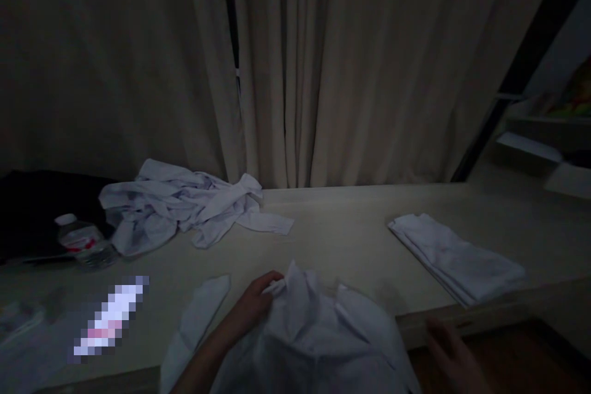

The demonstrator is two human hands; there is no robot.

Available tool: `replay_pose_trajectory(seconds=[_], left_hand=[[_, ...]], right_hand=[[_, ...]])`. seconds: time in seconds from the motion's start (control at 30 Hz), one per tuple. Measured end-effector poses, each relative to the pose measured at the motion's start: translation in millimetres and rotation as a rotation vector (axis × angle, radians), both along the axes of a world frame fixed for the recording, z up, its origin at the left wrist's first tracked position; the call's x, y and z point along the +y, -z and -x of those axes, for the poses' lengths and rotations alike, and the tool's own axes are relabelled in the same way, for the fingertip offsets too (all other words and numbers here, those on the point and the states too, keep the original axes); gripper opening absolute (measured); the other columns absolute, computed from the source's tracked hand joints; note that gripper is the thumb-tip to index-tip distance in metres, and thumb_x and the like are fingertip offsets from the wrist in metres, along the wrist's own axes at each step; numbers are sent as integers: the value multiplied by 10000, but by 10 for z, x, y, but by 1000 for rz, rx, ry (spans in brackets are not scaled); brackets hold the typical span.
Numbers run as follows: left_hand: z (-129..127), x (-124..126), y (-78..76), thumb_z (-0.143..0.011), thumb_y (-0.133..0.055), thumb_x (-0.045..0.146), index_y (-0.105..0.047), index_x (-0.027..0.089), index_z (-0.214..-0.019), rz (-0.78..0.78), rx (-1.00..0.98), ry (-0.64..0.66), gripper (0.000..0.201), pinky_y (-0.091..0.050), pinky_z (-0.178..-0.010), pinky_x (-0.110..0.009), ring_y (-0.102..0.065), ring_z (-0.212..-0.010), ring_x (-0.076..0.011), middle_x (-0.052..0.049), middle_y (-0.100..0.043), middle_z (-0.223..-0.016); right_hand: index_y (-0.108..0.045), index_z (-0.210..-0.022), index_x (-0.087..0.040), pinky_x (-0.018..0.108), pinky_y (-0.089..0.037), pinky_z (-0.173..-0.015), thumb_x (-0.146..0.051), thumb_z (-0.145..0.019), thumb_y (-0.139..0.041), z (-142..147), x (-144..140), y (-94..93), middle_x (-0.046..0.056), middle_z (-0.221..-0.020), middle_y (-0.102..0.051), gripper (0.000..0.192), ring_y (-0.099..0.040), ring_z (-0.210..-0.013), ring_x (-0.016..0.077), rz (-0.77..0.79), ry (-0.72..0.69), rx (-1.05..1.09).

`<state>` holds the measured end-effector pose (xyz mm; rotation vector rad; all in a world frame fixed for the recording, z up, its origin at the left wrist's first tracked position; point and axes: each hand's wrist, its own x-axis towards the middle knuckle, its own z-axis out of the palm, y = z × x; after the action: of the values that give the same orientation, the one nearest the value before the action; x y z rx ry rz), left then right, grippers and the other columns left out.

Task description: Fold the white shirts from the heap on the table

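Note:
A white garment [318, 326], apparently a shirt, hangs in loose folds over the near edge of the table. My left hand [258, 300] is closed on its upper part, with the cloth bunched at the fingertips. One part of the garment [196, 314], perhaps a sleeve, lies on the tabletop left of my forearm. To the right of the garment and apart from it, my right hand [450, 348] is in front of the table edge. It is blurred; its fingers look stretched out, with nothing visible in them.
A crumpled pile of white clothing [184, 203] lies at the back left, beside a plastic water bottle [85, 240] and a black item [41, 209]. A folded white garment [457, 255] rests at the right. Beige curtains [369, 74] hang behind the table [332, 234].

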<state>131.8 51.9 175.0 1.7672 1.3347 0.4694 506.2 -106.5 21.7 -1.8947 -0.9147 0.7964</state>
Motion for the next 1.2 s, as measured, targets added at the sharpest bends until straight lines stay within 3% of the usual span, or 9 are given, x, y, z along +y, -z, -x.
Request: replay_pose_trajectory(seconds=[0.13,0.23,0.33,0.47,0.67,0.87,0.97,1.07,1.2], left_hand=[[-101,-200,-612,-589,-411,235,-605,220,-954,-57,-63,134,414,-430,-793,-290,-577,-912,-214,7,-666,-946],[-27,-298,-799,-614,-418,255,-639,208,-876,-140,-27,93,346,-397,-867,-308,-568,-942,-224,-9,-666,-930],[100,-382,-805,-693,-429,318,-646,207,-817,-112,-15,42,273,-397,-867,-313,-579,-922,-224,-13,-666,-884],[216,-451,-732,-749,-451,423,-614,206,-806,-130,-10,-122,277,-422,-808,-313,-584,-865,-220,-5,-644,-826],[222,-424,-634,-781,-456,498,-564,208,-782,-80,-24,-104,310,-421,-690,-279,-568,-764,-189,20,-593,-741],[167,-432,-634,-826,-433,487,-580,226,-829,-134,-21,-63,299,-406,-759,-265,-569,-834,-178,29,-612,-806],[132,-458,-631,-837,-422,487,-579,227,-806,-147,-10,-32,306,-406,-755,-258,-572,-833,-175,30,-612,-804],[151,-474,-624,-839,-421,494,-581,228,-808,-157,-1,-28,312,-413,-753,-258,-576,-841,-178,27,-619,-811],[240,-484,-614,-838,-422,493,-608,236,-885,-147,-22,-79,320,-426,-787,-270,-582,-873,-186,22,-649,-869]], right_hand=[[-564,-985,-212,344,-443,-857,-573,-761,-467,746,624,-1013,72,-974,-654,435,-589,-948,231,-225,-290,178],[-573,-974,-211,313,-443,-711,-563,-783,-470,1190,853,-1352,23,-823,-620,413,-568,-781,190,-258,-441,225],[-539,-1106,-217,297,-433,-668,-497,-702,-622,1416,859,-1277,7,-843,-590,499,-547,-723,164,-212,-556,288],[-480,-1213,-244,314,-430,-805,-465,-706,-645,1484,727,-969,50,-1056,-597,577,-571,-941,194,-187,-625,545],[-589,-1008,-214,261,-425,-650,-477,-697,-643,1456,742,-885,-5,-826,-643,411,-574,-728,147,-187,-457,829],[-678,-807,-204,316,-446,-678,-488,-724,-598,1240,898,-909,43,-777,-621,306,-558,-725,191,-360,-342,131],[-644,-827,-218,309,-429,-628,-434,-722,-614,1206,912,-913,15,-682,-593,242,-543,-647,177,-365,-249,9],[-588,-725,-207,289,-415,-573,-454,-702,-635,1200,911,-1014,-15,-599,-563,253,-532,-594,158,-340,-275,195],[-594,-761,-167,288,-445,-607,-494,-697,-650,1187,916,-1187,1,-659,-609,338,-567,-618,146,-282,-435,681]])
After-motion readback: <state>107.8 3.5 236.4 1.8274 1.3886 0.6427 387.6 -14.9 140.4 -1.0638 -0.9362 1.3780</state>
